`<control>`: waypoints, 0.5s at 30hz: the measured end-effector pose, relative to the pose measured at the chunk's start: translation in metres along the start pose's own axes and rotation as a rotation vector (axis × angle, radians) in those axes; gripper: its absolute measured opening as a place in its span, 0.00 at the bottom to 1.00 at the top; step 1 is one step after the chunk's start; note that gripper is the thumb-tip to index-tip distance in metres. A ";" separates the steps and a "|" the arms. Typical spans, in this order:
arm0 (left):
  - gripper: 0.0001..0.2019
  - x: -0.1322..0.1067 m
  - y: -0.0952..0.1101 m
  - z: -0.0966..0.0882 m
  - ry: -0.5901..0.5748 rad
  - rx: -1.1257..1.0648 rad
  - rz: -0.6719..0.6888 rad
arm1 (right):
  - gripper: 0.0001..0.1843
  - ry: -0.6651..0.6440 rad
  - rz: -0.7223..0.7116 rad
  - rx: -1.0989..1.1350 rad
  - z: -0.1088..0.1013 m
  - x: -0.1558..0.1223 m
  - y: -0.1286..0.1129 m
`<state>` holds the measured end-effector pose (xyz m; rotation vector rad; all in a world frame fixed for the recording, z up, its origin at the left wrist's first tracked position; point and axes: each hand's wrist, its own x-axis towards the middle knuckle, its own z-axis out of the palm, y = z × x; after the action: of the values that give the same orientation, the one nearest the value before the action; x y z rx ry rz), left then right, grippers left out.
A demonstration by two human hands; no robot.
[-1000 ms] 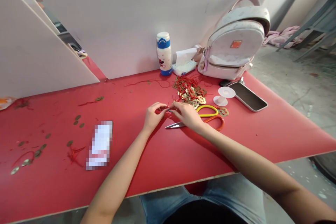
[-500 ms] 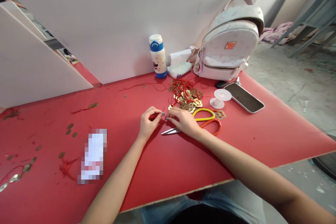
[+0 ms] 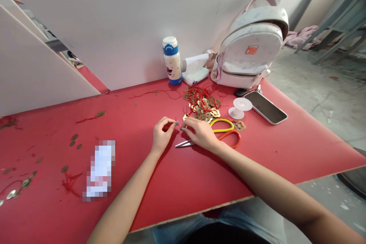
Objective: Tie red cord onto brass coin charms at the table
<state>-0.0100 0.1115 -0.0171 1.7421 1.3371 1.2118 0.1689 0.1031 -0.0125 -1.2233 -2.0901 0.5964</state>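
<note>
The red tabletop, smooth and faintly glossy, carries everything at hand. Toward its far right corner stands a pale backpack, soft-sided and round-topped, with a slight sheen. The left hand and right hand meet near the tabletop's middle, their fingertips close but with a narrow gap between. Partly under the right hand lie scissors; the steel blades taper to tips pointing left and slightly toward the near edge, the long axis running across to looped yellow and orange handles. Just beyond sits a heap of coin charms, flat, brassy and scalloped, tangled in red strands. To its right a whitish plastic spool stands on one round flange, axis roughly upright. Smallest is the red cord, thin as thread, pinched by the left thumb and fingertips, its short end pointing up; whether the right fingertips grip it too, I cannot tell.
</note>
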 end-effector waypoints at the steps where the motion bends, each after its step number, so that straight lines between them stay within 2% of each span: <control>1: 0.10 0.000 -0.001 0.000 -0.005 -0.023 -0.027 | 0.05 0.019 0.018 0.007 -0.001 0.000 0.001; 4: 0.08 0.000 -0.002 0.000 -0.044 -0.084 -0.068 | 0.05 0.068 0.047 0.035 -0.002 0.002 0.005; 10: 0.06 0.002 -0.001 0.001 -0.056 -0.071 0.003 | 0.05 0.124 0.061 0.094 -0.003 0.004 0.010; 15: 0.08 0.003 -0.005 0.000 -0.070 -0.064 0.016 | 0.06 0.146 0.051 0.128 -0.004 0.003 0.009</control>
<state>-0.0116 0.1155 -0.0202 1.7368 1.2335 1.1789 0.1756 0.1104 -0.0149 -1.2125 -1.8764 0.6341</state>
